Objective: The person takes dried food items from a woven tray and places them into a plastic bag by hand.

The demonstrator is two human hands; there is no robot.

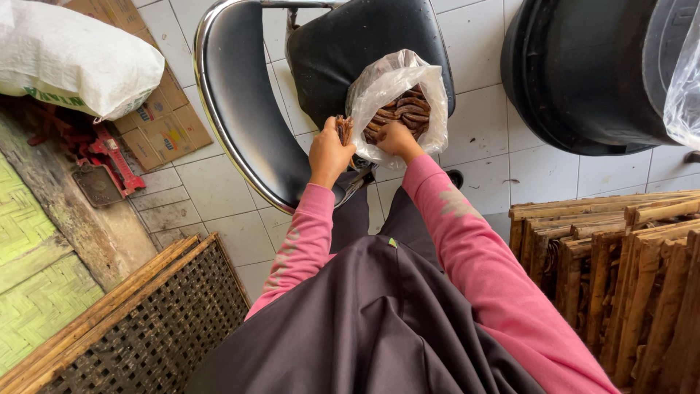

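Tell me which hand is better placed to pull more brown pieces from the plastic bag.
Right. The right hand is already at the plastic bag mouth on the brown pieces; the left hand already grips a bundle.

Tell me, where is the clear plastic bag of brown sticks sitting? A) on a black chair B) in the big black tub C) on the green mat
A: the plastic bag rests on the black chair, with the right hand reaching into it.
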